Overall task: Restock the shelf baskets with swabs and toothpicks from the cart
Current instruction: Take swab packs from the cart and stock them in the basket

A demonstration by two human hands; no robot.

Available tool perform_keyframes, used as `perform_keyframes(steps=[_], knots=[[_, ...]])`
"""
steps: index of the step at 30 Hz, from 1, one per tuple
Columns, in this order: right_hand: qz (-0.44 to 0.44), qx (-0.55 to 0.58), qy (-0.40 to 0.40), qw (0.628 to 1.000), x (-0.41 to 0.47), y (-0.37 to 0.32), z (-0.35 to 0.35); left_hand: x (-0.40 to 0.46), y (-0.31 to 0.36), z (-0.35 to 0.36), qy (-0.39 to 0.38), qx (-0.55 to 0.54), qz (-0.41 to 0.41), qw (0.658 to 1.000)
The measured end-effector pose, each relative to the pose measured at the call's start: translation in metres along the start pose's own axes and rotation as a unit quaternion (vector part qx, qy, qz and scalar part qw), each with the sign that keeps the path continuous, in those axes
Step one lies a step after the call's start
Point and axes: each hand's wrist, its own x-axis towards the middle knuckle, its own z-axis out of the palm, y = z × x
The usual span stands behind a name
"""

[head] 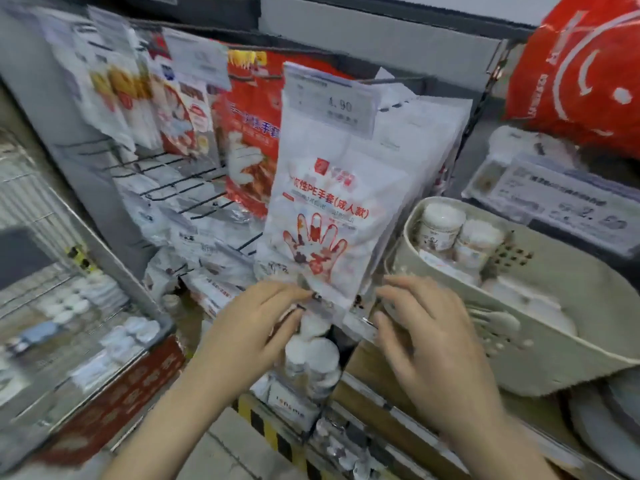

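A clear-wrapped pack of white swab jars (313, 358) hangs low in the middle, in front of the shelf edge. My left hand (256, 327) pinches the top of its wrap with curled fingers. My right hand (426, 341) is at the wrap's right edge, thumb and fingertips on the plastic; motion blur hides the exact hold. To the right, a beige perforated basket (540, 317) sits on the shelf with two swab jars (441, 226) at its back end.
White disposable-glove packs (322, 202) with a 4.90 price tag hang just above my hands. Red glove packs (249, 140) hang behind them. A wire cart (69, 306) with small white goods stands at the left. A red bag (581, 64) is at the top right.
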Motion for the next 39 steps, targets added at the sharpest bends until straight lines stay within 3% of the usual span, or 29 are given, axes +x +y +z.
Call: perform_keyframes(steps=[4,8,14,20,29,39], knots=[[-0.050,0.049,-0.144,0.987,0.007,-0.062,0.083,-0.085,-0.072,-0.025,-0.029,0.038,-0.138,0.989],[-0.063,0.112,-0.305,0.944,0.023,-0.123,0.161,-0.176,-0.136,-0.060,-0.027,0.059,-0.288,0.955],[-0.091,0.144,-0.419,0.892,0.038,-0.206,0.255,-0.283,-0.207,-0.099,-0.033,0.022,-0.460,0.887],[-0.110,0.147,-0.486,0.854,0.054,-0.262,0.316,-0.323,-0.256,-0.112,-0.017,-0.033,-0.547,0.836],[-0.132,0.150,-0.559,0.805,0.142,-0.297,0.439,-0.281,-0.359,-0.071,0.002,-0.140,-0.607,0.783],[-0.287,0.024,-0.588,0.756,0.175,-0.346,0.613,-0.264,-0.460,0.016,-0.038,-0.265,-0.713,0.648]])
